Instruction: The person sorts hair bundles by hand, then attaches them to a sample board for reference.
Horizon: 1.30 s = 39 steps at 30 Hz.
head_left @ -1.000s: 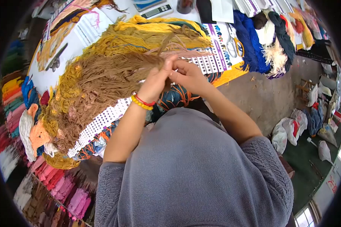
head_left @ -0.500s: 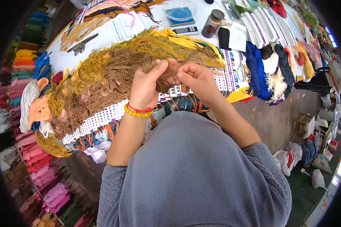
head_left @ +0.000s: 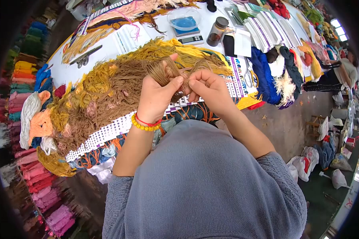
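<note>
A hank of light brown yarn [head_left: 159, 71] is wrapped over the fingers of my left hand [head_left: 157, 93], which is closed around it. My right hand [head_left: 208, 84] pinches strands of the same brown yarn close to my left thumb, its fingertips nearly touching it. Both hands are above a long heap of brown yarn [head_left: 119, 81] that spreads across the front of the table. Mustard yarn [head_left: 90, 75] lies along the heap's far side and left end. Under the hands, a white dotted card strip [head_left: 104, 133] runs along the near edge.
A scale [head_left: 190, 40] with a clear bowl [head_left: 184, 19], a dark-lidded jar [head_left: 218, 32] and scissors [head_left: 248, 73] lie beyond. Blue yarn [head_left: 263, 73] hangs at the right edge. Coloured hanks [head_left: 36, 173] line the left; another person [head_left: 348, 69] is far right.
My left hand has turned, with its thumb swung right toward my right hand and the hank now showing over its fingers. The view has shifted slightly.
</note>
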Tool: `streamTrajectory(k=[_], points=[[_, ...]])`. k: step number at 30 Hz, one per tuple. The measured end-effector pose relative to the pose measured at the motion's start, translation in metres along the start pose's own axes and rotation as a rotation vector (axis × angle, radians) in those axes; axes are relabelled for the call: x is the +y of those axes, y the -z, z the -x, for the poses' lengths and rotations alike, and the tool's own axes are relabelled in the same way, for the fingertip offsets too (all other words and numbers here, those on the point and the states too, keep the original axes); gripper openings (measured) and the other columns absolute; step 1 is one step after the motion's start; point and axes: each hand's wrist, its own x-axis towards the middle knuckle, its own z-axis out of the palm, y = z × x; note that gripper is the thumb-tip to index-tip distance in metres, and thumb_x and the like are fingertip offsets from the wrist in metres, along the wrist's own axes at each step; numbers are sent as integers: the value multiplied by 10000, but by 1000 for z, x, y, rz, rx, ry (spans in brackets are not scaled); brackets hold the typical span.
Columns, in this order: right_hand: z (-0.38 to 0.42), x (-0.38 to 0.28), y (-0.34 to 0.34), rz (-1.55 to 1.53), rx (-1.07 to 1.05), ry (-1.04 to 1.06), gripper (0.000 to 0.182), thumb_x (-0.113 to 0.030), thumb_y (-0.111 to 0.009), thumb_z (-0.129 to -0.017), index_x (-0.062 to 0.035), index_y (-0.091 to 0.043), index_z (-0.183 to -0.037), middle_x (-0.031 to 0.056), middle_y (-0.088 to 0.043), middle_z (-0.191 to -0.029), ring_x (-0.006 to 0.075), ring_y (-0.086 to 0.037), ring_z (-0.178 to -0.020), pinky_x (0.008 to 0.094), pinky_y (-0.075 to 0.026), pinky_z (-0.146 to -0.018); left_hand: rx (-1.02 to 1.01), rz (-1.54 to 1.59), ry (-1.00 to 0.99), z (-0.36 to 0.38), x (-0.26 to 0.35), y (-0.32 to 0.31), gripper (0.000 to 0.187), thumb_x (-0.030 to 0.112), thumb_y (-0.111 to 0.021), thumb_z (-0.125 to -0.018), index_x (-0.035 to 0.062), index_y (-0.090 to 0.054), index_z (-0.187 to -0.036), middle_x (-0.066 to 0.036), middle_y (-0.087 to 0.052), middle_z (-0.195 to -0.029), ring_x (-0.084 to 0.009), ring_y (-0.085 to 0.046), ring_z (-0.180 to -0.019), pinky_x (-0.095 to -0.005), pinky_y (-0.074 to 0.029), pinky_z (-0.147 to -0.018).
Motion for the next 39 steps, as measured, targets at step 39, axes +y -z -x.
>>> streamTrajectory(k=[39], points=[[-2,15,-12,17,116,67,86,-86,-539,-814,0,-534,-811,28,-566,-697,54,-520,-572,177,-426,-505,20,121,137,-2,-3,5,342,14,-545,-782,-43,-481,-1113,-28,-580,-813,-83,-551,-714,-219,-452,-678]])
